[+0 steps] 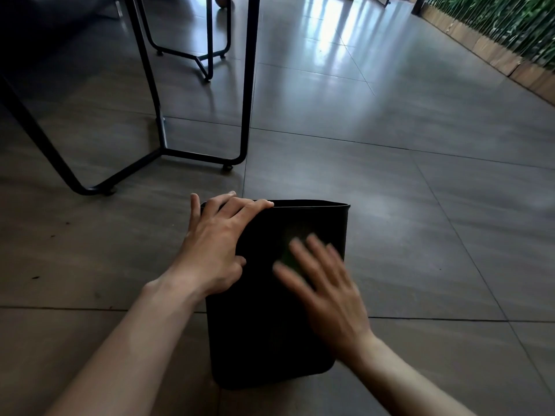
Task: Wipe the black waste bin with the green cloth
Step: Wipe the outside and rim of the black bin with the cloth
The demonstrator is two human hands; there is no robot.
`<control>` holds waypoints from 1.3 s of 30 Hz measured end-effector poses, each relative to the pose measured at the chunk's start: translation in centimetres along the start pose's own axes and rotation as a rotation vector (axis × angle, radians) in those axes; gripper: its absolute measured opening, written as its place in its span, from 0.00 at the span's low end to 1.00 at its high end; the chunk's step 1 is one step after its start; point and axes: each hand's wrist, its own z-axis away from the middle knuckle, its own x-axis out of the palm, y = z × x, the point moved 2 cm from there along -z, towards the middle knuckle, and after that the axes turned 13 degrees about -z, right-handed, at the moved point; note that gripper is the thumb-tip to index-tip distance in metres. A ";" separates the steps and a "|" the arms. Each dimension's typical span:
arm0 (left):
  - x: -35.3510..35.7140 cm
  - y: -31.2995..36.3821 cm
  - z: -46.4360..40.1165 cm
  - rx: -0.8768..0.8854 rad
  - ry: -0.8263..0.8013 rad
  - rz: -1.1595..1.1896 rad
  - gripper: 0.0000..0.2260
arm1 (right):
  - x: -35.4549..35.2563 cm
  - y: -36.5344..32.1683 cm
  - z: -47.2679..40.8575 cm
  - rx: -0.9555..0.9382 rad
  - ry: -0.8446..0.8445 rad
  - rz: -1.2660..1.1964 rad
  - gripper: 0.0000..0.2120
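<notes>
Table legs [246,85] beyond bin [264,325]

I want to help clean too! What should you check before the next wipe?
1. Black waste bin lying on its side on the tiled floor: ok.
2. Left hand steadies the bin near its rim: ok.
3. Green cloth under the right hand: ok, though blurred.
4. Right hand's fingers flat on the cloth: ok.
5. Bin side already clean: cannot tell.
</notes>
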 end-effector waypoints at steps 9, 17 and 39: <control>0.0 -0.1 -0.1 0.002 0.002 -0.023 0.47 | 4.2 -3.7 2.3 -0.102 -0.047 0.040 0.23; 0.2 -0.2 -0.1 0.019 0.003 -0.025 0.47 | 1.5 -1.1 3.0 -0.253 -0.195 0.083 0.24; -0.7 0.2 0.7 0.110 -0.073 -0.207 0.54 | -1.7 -0.7 -3.1 0.140 0.063 -0.048 0.26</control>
